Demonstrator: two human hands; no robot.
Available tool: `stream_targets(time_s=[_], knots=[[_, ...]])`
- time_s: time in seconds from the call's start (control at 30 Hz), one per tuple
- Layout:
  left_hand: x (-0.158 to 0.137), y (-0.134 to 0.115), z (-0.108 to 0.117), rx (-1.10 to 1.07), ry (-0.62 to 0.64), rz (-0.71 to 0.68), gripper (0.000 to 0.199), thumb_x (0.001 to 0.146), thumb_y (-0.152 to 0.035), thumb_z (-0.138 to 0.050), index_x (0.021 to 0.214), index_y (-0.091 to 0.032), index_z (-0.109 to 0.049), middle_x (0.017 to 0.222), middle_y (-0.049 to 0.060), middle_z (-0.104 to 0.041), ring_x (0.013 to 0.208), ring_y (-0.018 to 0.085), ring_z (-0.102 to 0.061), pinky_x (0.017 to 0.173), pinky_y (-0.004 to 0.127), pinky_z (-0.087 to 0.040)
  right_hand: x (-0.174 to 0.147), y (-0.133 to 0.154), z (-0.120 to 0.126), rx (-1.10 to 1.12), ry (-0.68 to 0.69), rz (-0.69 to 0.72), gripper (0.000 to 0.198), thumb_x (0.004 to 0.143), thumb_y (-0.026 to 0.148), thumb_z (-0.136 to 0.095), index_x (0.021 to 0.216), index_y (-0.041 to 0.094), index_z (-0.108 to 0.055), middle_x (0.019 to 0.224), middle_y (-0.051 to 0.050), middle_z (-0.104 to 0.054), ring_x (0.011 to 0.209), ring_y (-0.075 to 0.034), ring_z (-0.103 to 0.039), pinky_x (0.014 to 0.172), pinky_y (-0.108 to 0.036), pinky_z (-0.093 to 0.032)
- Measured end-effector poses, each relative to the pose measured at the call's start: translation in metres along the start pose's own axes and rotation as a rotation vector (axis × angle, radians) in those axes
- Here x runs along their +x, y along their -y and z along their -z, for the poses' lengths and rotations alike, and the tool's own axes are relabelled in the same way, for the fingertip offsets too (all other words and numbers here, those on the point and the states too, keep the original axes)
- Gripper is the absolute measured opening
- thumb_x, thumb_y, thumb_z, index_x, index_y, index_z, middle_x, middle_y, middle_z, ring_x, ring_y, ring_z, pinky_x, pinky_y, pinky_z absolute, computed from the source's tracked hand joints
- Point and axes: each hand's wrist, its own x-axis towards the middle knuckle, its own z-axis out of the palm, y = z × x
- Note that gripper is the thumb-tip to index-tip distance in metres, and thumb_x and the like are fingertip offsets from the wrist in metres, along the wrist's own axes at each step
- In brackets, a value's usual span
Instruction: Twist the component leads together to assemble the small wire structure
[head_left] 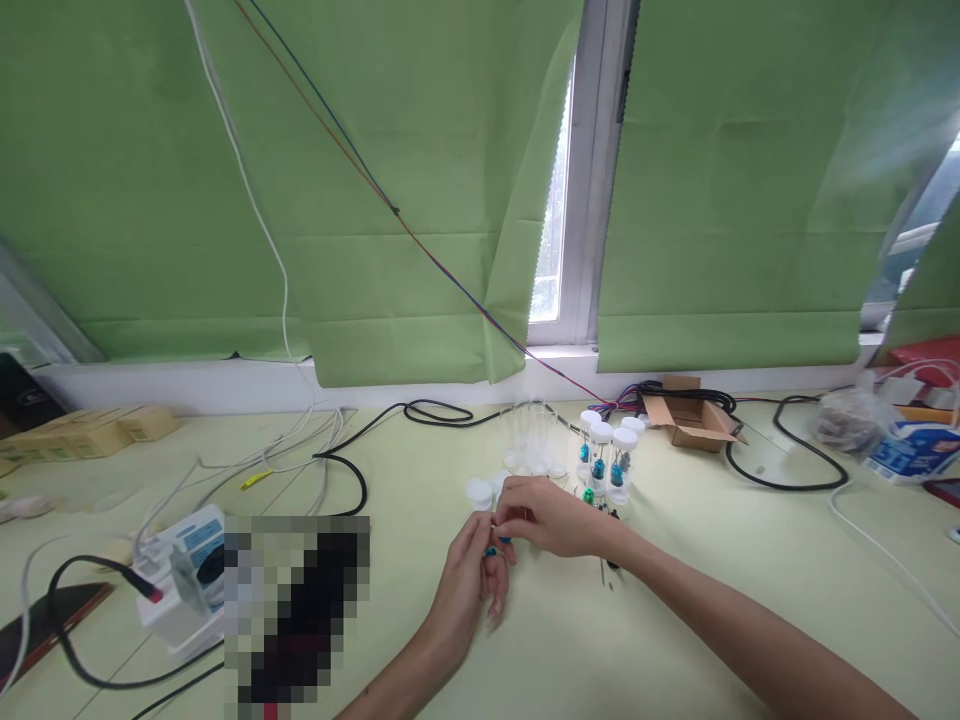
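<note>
My left hand (474, 575) and my right hand (551, 515) meet above the middle of the table. The left fingers are closed around a small blue part (491, 551), its kind too small to tell. My right hand pinches at the same spot, at a blue piece (505, 540) partly hidden by fingers. Just behind the hands lie round white caps (480, 492) and several clear tubes (534, 445) standing upright. To their right stand capped clear tubes (600, 455) with teal parts inside. Loose small parts, one a green piece (589, 496), lie beside my right wrist.
An open cardboard box (691, 425) and black cables (780, 480) lie at the back right. A white power strip (180, 580) with plugs, a phone (56, 625) and yellow boxes (112, 432) are on the left. A blue-and-white packet (911, 448) sits far right.
</note>
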Motion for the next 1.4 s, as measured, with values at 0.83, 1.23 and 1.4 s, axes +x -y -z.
stream_targets(time_s=[0.83, 1.23, 1.4], knots=[[-0.002, 0.007, -0.005, 0.217, 0.064, 0.016, 0.033, 0.084, -0.049, -0.059, 0.096, -0.019, -0.052, 0.087, 0.003, -0.065, 0.033, 0.006, -0.054, 0.027, 0.016, -0.037, -0.014, -0.032, 0.053, -0.461, 0.183, -0.355, 0.021, 0.087, 0.008, -0.053, 0.101, 0.018, -0.066, 0.091, -0.008, -0.066, 0.083, -0.019, -0.061, 0.063, -0.024, -0.038], [-0.004, 0.015, -0.001, 0.315, 0.108, 0.039, 0.035, 0.085, -0.051, -0.057, 0.095, -0.017, -0.057, 0.074, 0.002, -0.064, 0.034, 0.006, -0.052, 0.028, 0.014, -0.031, -0.015, -0.062, 0.027, -0.605, 0.303, -0.439, 0.031, 0.077, -0.004, -0.057, 0.099, 0.016, -0.062, 0.098, -0.010, -0.060, 0.080, -0.019, -0.060, 0.060, -0.023, -0.034], [-0.004, 0.013, -0.002, 0.335, 0.106, 0.045, 0.035, 0.085, -0.051, -0.056, 0.095, -0.017, -0.058, 0.073, 0.002, -0.063, 0.035, 0.006, -0.050, 0.029, 0.014, -0.031, -0.015, -0.061, 0.023, -0.664, 0.330, -0.429, 0.030, 0.075, -0.006, -0.053, 0.095, 0.016, -0.061, 0.097, -0.011, -0.060, 0.076, -0.020, -0.060, 0.057, -0.024, -0.031]])
